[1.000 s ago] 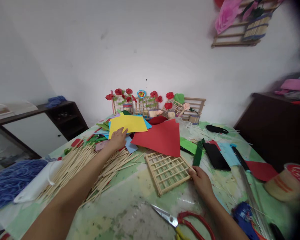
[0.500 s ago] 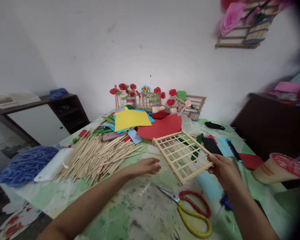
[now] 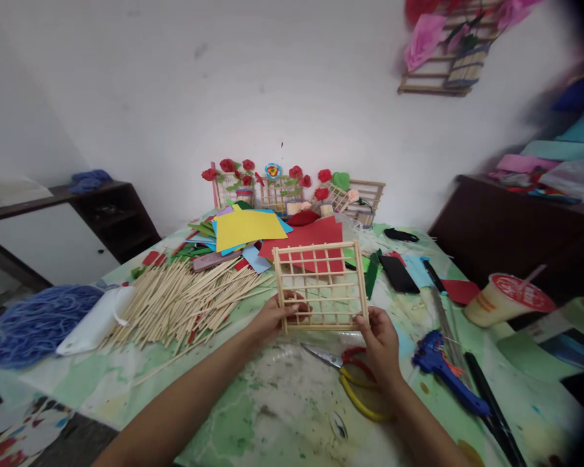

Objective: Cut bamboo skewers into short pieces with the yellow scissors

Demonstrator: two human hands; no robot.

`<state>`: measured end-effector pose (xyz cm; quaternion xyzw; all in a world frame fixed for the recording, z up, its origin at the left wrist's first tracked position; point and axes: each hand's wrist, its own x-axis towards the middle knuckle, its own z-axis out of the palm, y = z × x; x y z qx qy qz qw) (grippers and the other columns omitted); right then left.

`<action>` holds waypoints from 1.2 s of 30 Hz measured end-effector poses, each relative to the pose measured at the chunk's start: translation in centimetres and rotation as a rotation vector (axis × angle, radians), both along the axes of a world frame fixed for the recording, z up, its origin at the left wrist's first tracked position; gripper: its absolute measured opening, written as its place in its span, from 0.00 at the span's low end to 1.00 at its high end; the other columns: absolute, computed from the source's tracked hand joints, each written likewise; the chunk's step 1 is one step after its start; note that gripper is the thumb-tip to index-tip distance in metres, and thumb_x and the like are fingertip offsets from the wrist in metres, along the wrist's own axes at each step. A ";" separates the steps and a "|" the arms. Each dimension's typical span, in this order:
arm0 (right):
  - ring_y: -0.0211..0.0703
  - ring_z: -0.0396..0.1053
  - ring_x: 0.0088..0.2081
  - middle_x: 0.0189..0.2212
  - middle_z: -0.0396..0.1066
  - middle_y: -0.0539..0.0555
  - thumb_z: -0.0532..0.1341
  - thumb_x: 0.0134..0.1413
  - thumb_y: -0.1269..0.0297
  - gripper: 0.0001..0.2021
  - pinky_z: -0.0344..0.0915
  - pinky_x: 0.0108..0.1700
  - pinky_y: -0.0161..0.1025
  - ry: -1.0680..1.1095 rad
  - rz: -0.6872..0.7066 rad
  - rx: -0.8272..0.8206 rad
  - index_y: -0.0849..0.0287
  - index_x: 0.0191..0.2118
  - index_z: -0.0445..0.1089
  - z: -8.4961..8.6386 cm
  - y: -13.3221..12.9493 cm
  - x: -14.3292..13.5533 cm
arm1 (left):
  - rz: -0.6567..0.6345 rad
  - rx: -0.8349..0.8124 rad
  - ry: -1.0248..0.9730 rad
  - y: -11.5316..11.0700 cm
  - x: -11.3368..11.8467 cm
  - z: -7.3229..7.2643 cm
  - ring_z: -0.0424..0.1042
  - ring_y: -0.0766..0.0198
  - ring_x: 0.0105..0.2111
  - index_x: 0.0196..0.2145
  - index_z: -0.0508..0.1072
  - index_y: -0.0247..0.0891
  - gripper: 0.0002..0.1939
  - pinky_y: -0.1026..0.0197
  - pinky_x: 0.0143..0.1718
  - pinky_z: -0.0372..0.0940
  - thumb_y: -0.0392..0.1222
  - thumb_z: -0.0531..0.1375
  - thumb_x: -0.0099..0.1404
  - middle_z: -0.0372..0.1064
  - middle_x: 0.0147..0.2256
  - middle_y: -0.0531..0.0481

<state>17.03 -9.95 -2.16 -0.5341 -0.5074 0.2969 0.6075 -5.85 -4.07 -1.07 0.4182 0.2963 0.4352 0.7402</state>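
A wooden stick lattice frame [image 3: 321,283] is held up above the table, tilted toward the camera. My left hand [image 3: 283,310] grips its lower left corner, some fingers showing behind the bars. At the lower right corner, my right hand [image 3: 378,332] pinches the frame between thumb and fingers. Below the frame lie scissors [image 3: 360,402] with red and yellow handles, partly hidden by my right hand and forearm. Loose wooden sticks [image 3: 170,305] are piled to the left. Behind the frame are red paper [image 3: 331,233] and yellow paper [image 3: 250,228].
Blue yarn [image 3: 39,321] and a white object [image 3: 95,321] lie at the left. On the right are a blue glue gun [image 3: 450,373], a black phone-like slab [image 3: 398,272], and a lidded cup [image 3: 506,301]. Flower-decorated lattices [image 3: 285,191] stand against the wall.
The lattice frame has moved left and been raised more upright. My left hand has closed on its left corner; my right hand has moved left with it. The camera view has shifted right.
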 end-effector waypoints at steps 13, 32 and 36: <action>0.39 0.62 0.24 0.21 0.64 0.48 0.52 0.55 0.52 0.14 0.59 0.27 0.35 -0.217 0.007 -0.111 0.58 0.32 0.63 0.7 -0.6 -0.2 | -0.050 0.067 0.196 0.1 -1.2 0.9 0.74 0.58 0.33 0.41 0.66 0.34 0.21 0.58 0.36 0.66 0.40 0.66 0.50 0.75 0.32 0.43; 0.35 0.64 0.28 0.26 0.64 0.47 0.57 0.54 0.53 0.11 0.62 0.29 0.33 0.412 0.205 -0.022 0.55 0.36 0.62 -0.9 -3.2 -4.1 | 0.181 -0.331 -0.492 -1.3 0.4 -0.5 0.74 0.65 0.38 0.38 0.71 0.36 0.11 0.61 0.43 0.67 0.29 0.58 0.57 0.74 0.37 0.48; 0.33 0.62 0.24 0.24 0.62 0.45 0.60 0.51 0.54 0.12 0.60 0.24 0.32 0.588 0.235 -0.034 0.54 0.38 0.61 0.3 -3.5 -4.2 | 0.121 -0.231 -0.394 -1.3 0.0 -0.3 0.74 0.65 0.37 0.37 0.72 0.37 0.12 0.64 0.40 0.67 0.30 0.62 0.53 0.74 0.36 0.49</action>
